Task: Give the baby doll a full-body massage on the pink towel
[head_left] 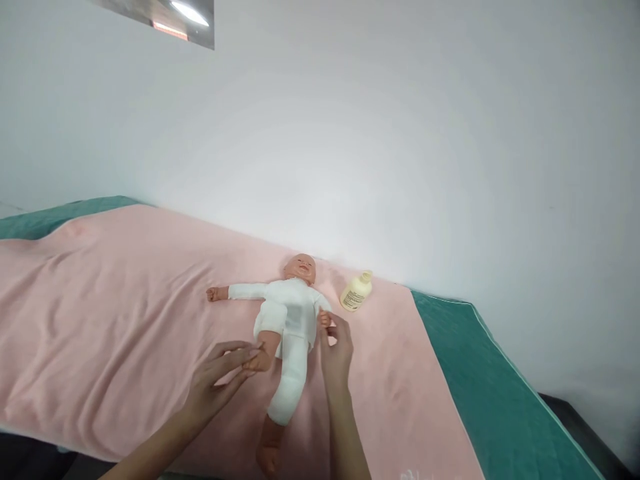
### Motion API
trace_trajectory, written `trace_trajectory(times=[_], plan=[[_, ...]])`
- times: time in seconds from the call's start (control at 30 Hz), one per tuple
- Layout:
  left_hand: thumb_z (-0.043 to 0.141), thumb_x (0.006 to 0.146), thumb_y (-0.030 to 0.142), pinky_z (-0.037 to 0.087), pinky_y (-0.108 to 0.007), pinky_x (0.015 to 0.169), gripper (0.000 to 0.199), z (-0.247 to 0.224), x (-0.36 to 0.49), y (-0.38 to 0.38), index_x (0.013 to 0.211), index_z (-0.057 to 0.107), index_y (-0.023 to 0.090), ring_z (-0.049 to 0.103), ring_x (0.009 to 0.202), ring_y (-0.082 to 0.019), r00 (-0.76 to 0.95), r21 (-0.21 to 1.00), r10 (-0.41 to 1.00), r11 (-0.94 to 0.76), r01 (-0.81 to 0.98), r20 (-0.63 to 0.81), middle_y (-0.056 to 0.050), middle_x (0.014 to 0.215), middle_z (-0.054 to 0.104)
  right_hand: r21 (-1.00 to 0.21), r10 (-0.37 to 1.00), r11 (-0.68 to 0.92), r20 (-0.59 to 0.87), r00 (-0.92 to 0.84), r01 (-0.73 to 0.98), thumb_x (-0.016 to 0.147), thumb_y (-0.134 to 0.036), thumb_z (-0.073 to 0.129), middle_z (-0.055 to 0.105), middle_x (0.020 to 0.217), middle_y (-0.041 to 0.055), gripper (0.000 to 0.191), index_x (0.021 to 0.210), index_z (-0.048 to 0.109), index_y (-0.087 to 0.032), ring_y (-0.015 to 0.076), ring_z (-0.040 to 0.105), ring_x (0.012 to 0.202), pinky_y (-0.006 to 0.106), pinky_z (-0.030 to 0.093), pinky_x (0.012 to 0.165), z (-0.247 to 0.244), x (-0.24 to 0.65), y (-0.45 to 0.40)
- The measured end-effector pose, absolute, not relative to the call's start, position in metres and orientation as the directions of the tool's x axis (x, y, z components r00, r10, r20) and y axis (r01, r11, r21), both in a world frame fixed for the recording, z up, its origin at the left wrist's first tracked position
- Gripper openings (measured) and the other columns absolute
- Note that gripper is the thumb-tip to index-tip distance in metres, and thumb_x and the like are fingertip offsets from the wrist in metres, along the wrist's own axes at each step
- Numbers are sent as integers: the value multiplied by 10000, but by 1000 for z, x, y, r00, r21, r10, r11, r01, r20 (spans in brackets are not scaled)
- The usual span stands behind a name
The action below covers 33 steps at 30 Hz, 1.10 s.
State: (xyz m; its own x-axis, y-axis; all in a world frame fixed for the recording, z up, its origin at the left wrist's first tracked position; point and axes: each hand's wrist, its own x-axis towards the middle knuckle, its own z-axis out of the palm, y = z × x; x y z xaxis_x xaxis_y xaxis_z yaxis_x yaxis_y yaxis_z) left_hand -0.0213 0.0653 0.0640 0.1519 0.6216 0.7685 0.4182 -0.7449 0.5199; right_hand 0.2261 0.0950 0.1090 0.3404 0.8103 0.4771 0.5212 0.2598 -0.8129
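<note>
A baby doll (295, 310) in a white cloth body lies on its back on a pink blanket (395, 373), head toward the wall. My left hand (220, 373) has its fingers and thumb around the doll's foot on the left side, and that leg is bent. My right hand (337, 340) pinches the doll's small hand on the right side, beside its body. The doll's other arm is stretched out to the left, and its other leg points down toward me. A pale yellow bottle (357, 292) lies on the blanket to the right of the doll's head.
Green cloth (465, 353) shows beyond the blanket on the right and at the far left (75, 212). A pale wall (350, 133) rises behind the blanket. Dark edges show at the lower left and lower right.
</note>
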Motion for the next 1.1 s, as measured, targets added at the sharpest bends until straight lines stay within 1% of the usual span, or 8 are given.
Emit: trace_trajectory(times=[0.13,0.27,0.4,0.53,0.63,0.73,0.9,1.1], plan=[[611,861,214,571,-305,797,241,72,3,86,1097,654,227,640,971,-184,47,587,644,-722,367,763,-55,1034,702,-671,830,417,556,44,614,893,-252,490,619,1117,74,276,1120,646,-237,203,593,1048,343,500,901,91,201,97],[635,844,206,575,-336,817,258,64,13,84,1099,654,236,635,1003,-195,120,594,639,-757,273,760,-53,1037,716,-629,820,453,572,-18,632,891,-197,456,600,1165,83,315,1146,637,-236,205,561,1126,357,480,953,81,200,99],[654,830,195,578,-360,810,311,53,6,66,1136,652,251,633,1025,-216,289,551,599,-801,234,747,-60,1080,713,-690,830,392,551,90,609,874,-262,520,628,1080,76,262,1100,649,-225,199,613,980,336,516,846,90,221,99],[670,811,160,566,-332,828,417,42,-10,44,1204,614,289,662,998,-202,439,494,528,-846,200,727,-31,1066,721,-821,831,198,431,352,536,826,-346,578,655,1000,71,315,1092,641,-190,177,621,763,312,519,719,101,251,95],[686,799,154,566,-310,814,462,32,-24,28,1231,595,292,671,978,-199,513,495,522,-845,201,682,-31,1054,724,-909,805,16,258,534,415,794,-438,600,676,962,82,443,1144,623,-168,204,628,794,298,507,680,102,274,91],[698,797,173,569,-317,819,439,21,-37,15,1213,616,284,666,997,-217,582,494,524,-839,226,622,-51,1066,719,-938,755,-106,141,641,331,761,-487,622,688,980,86,499,1143,632,-167,232,631,874,293,497,695,101,293,86],[684,816,208,574,-275,831,409,5,-47,2,1210,613,287,682,971,-190,598,450,518,-849,276,611,-33,1040,728,-955,739,-179,27,673,235,737,-518,633,694,994,114,483,1047,678,-151,276,636,883,321,482,667,89,310,80],[643,831,196,617,-274,780,466,0,-45,-3,1269,570,339,684,971,-203,568,459,546,-835,304,616,18,1077,713,-962,762,-151,34,647,228,744,-536,613,708,924,106,459,937,693,-127,293,635,896,350,483,718,77,318,77]])
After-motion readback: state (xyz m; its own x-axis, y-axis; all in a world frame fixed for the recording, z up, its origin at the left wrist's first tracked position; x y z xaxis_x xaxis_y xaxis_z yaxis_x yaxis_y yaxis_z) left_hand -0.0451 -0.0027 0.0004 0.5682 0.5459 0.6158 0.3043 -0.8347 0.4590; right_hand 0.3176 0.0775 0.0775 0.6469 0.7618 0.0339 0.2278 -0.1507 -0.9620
